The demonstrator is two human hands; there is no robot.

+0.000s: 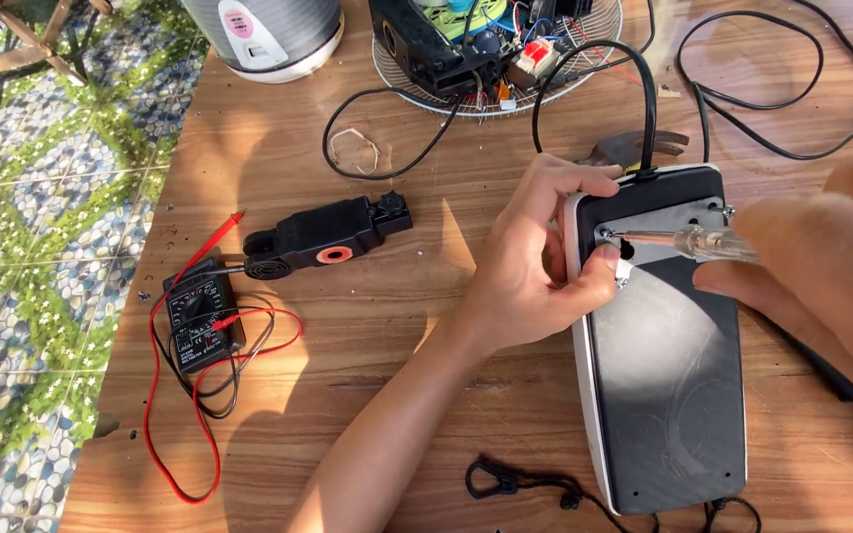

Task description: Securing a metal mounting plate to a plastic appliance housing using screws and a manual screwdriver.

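Lying flat near the table's (pixel 367 395) near right corner, a long black device with a pale rim (pixel 663 365) points its cabled end toward the far edge. A black strap with a loop (pixel 505 482) sits on the wood just beside its near left corner. The left hand (pixel 535 266) curls around the device's far left corner, thumb and forefinger pinched together at a small fitting on the rim, the other fingers folded over the edge. The right hand (pixel 821 266) comes in from the right edge, fingers closed around the clear handle of a screwdriver (pixel 678 239); its metal tip meets a screw at the far left corner of the device's grey plate.

Toward the left edge a black multimeter (pixel 201 321) lies among its red and black leads. Just beyond it rests a black moulded part with an orange ring (pixel 326 239). Farther on, a rubber band (pixel 355 150) lies inside a loop of black cable (pixel 397 128). At the far edge a round wire grille (pixel 584 69) carries an opened black unit with exposed wiring (pixel 466 39), and a white rounded appliance (pixel 269 35) stands to its left.
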